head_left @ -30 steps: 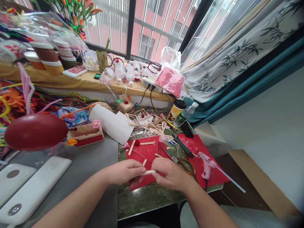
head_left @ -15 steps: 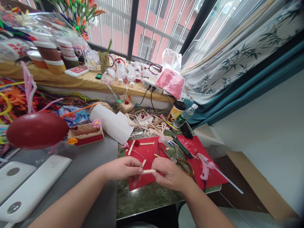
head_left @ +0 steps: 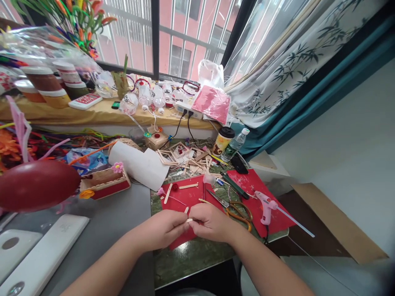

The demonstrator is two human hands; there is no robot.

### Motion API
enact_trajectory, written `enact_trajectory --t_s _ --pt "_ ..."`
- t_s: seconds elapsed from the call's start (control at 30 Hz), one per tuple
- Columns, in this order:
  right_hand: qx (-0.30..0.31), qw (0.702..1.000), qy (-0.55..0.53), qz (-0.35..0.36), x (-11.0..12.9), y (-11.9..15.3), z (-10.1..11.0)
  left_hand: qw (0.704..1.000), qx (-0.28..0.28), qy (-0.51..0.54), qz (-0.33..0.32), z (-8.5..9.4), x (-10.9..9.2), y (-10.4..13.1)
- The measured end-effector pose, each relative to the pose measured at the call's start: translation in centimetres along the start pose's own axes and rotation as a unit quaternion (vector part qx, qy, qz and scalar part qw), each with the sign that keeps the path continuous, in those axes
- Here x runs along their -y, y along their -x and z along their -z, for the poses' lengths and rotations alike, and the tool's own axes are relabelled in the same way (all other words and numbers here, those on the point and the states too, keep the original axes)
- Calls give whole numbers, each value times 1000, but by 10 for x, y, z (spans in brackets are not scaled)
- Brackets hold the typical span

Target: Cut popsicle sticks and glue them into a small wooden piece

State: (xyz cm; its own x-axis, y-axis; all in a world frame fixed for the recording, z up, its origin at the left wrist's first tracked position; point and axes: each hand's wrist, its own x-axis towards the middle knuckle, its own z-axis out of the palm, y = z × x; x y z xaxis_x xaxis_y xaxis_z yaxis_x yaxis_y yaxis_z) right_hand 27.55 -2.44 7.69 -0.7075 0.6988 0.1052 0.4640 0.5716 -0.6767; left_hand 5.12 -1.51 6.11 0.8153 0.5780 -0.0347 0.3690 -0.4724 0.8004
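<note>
My left hand (head_left: 163, 229) and my right hand (head_left: 210, 223) meet over the red sheet (head_left: 193, 199), fingertips almost touching. Both pinch a pale wooden craft stick (head_left: 189, 220); only a short bit of it shows between the fingers. Just beyond my fingers the tip of another stick (head_left: 186, 210) rests on the sheet. Farther back lie two loose craft sticks, one slanted (head_left: 168, 193) and one nearly level (head_left: 189, 186), by a small pink flower (head_left: 161, 191). Scissors (head_left: 219, 199) with brown handles lie beside my right hand, blades pointing away to the left.
A pink glue gun (head_left: 266, 205) with a long glue stick lies on a second red sheet (head_left: 284, 218) at right. Behind are piled wooden sticks (head_left: 197, 165), a cup (head_left: 222, 142) and a water bottle (head_left: 236, 146). A decorated box (head_left: 106, 185) and red balloon (head_left: 40, 185) are left.
My hands have come closer together, covering most of the stick that showed between them. The camera view has shifted slightly to the right.
</note>
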Motion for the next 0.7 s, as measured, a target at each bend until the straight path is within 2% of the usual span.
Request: enact_trajectory --t_s 0.27,0.33,0.4,0.5,0.57,0.63,0.7 --pt "-44 998 -40 -35 -2 0 2 999 -34 27 27 1 0 -1" --pt "-57 995 -58 -65 2 3 5 997 -39 52 44 1 3 -2" --pt "-84 986 -66 -127 4 12 11 993 -49 93 58 2 7 -2" --pt "-145 952 17 -267 -8 42 21 979 -91 167 67 2 16 -3" --pt "-147 920 129 -339 -29 70 23 963 -125 229 71 0 22 -3" --pt "-145 888 215 -380 -55 99 21 938 -145 307 68 -4 26 -3" --pt "-145 882 231 -384 -79 123 15 909 -148 386 57 -8 28 -4"
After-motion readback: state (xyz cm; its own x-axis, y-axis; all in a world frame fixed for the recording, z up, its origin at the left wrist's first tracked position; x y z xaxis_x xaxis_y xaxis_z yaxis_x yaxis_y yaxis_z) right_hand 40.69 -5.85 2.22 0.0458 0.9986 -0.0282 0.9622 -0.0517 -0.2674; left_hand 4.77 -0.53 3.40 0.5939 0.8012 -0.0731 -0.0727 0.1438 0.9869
